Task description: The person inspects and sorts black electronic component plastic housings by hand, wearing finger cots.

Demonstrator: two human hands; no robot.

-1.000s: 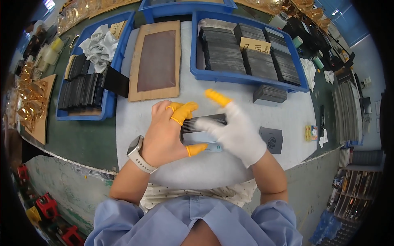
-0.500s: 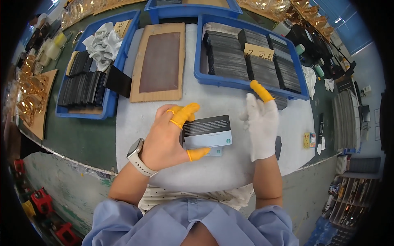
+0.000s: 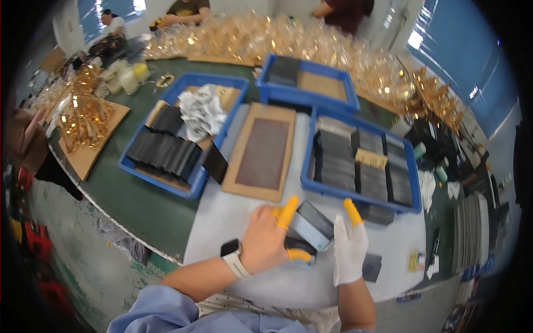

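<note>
My left hand point(image 3: 265, 236), bare with yellow finger cots and a wristwatch, curls around a small stack of dark cards point(image 3: 298, 245), with its index finger stretched up and the thumb along the lower edge. A black and light-blue card point(image 3: 312, 226) lies tilted between my two hands, blurred by motion. My right hand point(image 3: 350, 250) wears a white glove with a yellow cot on one finger. Its fingers are extended beside the card's right end; whether they touch it I cannot tell. Beside my right wrist, a dark card point(image 3: 372, 267) lies on the white mat point(image 3: 222, 244).
A blue tray point(image 3: 361, 198) of dark card stacks stands ahead right, another tray point(image 3: 190, 192) with cards and a white cloth point(image 3: 201, 114) at left. Between them lies a cardboard-framed brown panel point(image 3: 261, 155). A third tray point(image 3: 347, 105) stands behind. Another person's hand point(image 3: 33, 130) shows far left.
The view has tilted up and swung left, bringing people at the back into sight. The light-blue card has turned from nearly level to steeply slanted between my hands, which are closer together.
</note>
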